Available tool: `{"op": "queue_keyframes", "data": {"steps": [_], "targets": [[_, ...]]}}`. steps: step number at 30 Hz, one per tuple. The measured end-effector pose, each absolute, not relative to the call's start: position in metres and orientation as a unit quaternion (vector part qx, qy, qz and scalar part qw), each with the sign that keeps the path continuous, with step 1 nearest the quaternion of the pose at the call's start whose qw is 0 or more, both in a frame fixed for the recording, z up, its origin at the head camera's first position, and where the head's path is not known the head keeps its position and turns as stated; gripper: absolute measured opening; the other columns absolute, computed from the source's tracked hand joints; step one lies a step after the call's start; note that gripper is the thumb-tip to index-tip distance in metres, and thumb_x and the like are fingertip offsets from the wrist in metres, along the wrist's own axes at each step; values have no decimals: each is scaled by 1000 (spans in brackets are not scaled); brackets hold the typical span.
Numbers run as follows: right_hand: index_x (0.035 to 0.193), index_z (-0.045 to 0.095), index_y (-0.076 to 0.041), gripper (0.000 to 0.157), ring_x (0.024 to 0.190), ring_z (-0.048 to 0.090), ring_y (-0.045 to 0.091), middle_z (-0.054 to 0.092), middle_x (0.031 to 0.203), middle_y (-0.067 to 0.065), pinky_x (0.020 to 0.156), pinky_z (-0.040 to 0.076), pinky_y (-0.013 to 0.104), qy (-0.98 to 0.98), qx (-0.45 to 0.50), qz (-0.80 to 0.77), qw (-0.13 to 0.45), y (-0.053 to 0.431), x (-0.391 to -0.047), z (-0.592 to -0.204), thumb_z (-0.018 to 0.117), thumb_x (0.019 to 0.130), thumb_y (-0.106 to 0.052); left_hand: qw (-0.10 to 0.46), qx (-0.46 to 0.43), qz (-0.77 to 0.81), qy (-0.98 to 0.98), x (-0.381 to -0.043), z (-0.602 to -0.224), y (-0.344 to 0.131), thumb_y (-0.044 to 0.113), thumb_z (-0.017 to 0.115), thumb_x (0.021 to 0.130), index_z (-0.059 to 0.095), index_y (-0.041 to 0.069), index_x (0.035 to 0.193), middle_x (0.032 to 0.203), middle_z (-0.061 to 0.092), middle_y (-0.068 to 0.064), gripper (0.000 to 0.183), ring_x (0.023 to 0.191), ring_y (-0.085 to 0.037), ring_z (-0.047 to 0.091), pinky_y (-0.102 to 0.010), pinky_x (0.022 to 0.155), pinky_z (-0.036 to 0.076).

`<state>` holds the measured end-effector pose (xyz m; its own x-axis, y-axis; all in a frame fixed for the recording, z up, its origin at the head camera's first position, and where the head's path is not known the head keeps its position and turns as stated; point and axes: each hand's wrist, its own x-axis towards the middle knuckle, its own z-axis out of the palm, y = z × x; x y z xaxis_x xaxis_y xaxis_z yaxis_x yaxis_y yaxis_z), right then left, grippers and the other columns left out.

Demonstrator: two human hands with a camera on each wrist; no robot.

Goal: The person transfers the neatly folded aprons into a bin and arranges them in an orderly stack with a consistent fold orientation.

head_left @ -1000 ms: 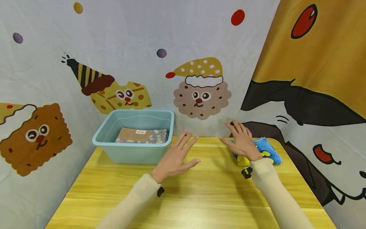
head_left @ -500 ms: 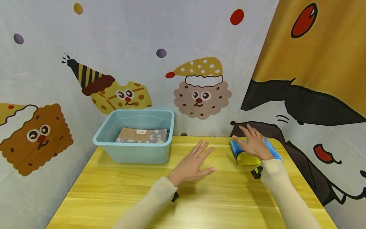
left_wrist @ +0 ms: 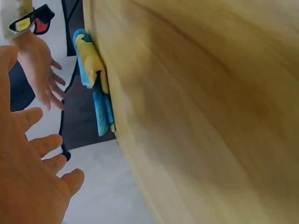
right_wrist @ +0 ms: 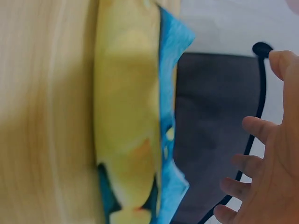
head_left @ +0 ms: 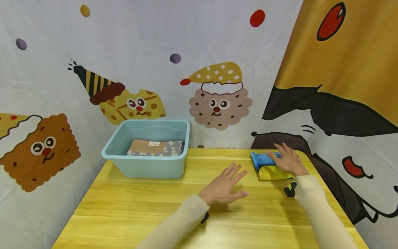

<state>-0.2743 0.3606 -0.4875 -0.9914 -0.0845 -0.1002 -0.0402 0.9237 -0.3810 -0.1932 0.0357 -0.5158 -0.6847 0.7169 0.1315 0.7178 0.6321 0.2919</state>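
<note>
A folded blue and yellow cloth [head_left: 264, 160] lies at the back right of the wooden table. Above its right part hovers my right hand [head_left: 290, 160], fingers spread; the right wrist view shows a gap between this hand [right_wrist: 275, 154] and the folded cloth [right_wrist: 131, 93]. My left hand [head_left: 222, 186] hangs over the middle of the table, its fingers extended and holding nothing. In the left wrist view the left hand [left_wrist: 32, 172] is apart from the cloth [left_wrist: 93, 70]. The right hand hides part of the cloth in the head view.
At the back left stands a light blue plastic basin [head_left: 146, 167]. Inside lies a folded floral and brown fabric piece [head_left: 155, 147] with a white label. A cartoon-printed curtain [head_left: 149, 34] rises behind the wooden table [head_left: 130, 207].
Both hands have moved to the right and a little nearer to me. More of the cloth's left side shows now. The basin and cloth have stayed in place.
</note>
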Motion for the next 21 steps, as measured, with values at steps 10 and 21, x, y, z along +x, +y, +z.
{"op": "queue_keyframes", "data": {"steps": [10, 21], "targets": [[164, 15, -5, 95, 146, 0, 66, 0, 165, 38, 110, 2, 84, 978, -11, -187, 96, 385, -276, -500, 24, 101, -75, -55, -399, -149, -903, -198, -526, 73, 75, 27, 100, 13, 37, 165, 174, 11, 0, 77, 162, -23, 2, -41, 131, 17], [160, 24, 2, 91, 141, 11, 71, 8, 160, 44, 108, 16, 86, 983, -23, -143, 113, 400, -284, -515, 37, 102, -67, -84, -379, -125, -913, -209, -535, 109, 79, 24, 98, 15, 39, 164, 174, 12, 4, 78, 162, -20, 6, -39, 130, 19]]}}
